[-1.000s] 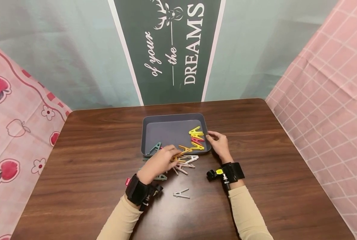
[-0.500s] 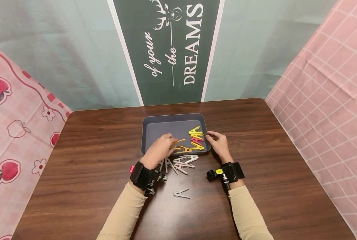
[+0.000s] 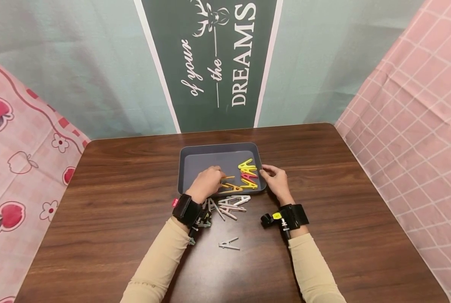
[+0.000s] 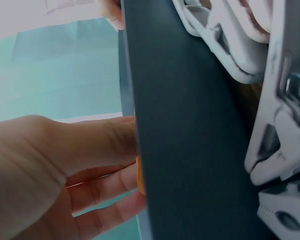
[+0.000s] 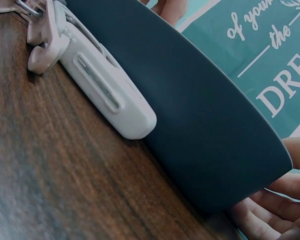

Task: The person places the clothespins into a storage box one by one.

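My left hand (image 3: 207, 182) reaches over the near wall into a dark grey tray (image 3: 206, 160). Its fingers pinch an orange clothespin (image 3: 229, 177), whose legs point right; in the left wrist view only an orange sliver (image 4: 140, 176) shows at the fingertips, the rest hidden by the tray wall. Just beyond lies another orange clothespin (image 3: 234, 188). Yellow clothespins (image 3: 245, 163) and a red clothespin (image 3: 250, 176) line the tray's right side. My right hand (image 3: 277, 182) grips the tray's right wall, thumb at the rim, fingers (image 5: 275, 202) outside the corner.
White and pale pink clothespins (image 3: 231, 209) lie against the tray's near wall, some grey ones partly under my left wrist. A single grey clothespin (image 3: 229, 244) lies nearer on the brown wooden table (image 3: 127, 202). Curtains stand behind and at both sides.
My left hand has lifted the orange clothespin from the pile in front, carried it over the near rim and lowered it into the tray. The right hand has stayed at the tray's right wall.
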The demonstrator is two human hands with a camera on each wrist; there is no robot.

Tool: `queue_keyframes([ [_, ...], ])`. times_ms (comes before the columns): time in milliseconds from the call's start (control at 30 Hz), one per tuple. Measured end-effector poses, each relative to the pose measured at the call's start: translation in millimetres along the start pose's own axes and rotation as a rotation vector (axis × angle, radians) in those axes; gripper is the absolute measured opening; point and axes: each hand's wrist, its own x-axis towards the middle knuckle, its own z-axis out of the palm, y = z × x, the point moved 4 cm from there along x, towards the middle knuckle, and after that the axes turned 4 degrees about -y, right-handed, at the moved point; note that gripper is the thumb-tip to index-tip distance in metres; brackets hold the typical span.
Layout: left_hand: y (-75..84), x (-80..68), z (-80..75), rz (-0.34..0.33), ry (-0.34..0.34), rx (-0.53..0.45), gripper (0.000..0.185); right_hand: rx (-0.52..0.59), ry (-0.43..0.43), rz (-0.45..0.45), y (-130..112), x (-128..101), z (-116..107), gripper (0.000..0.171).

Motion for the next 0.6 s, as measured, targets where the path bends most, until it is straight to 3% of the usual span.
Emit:
queue_keyframes([
  [333, -2.0, 10.7, 11.1, -0.043, -0.070, 0.013, 0.021, 0.005, -0.011, 0.013, -1.9, -1.0, 0.3, 0.033],
  [600, -0.2, 12.5, 17.0, -0.009, -0.059, -0.010, 0.020, 0.005, -0.004, 0.007, -2.6, -1.7, -0.1, 0.033],
])
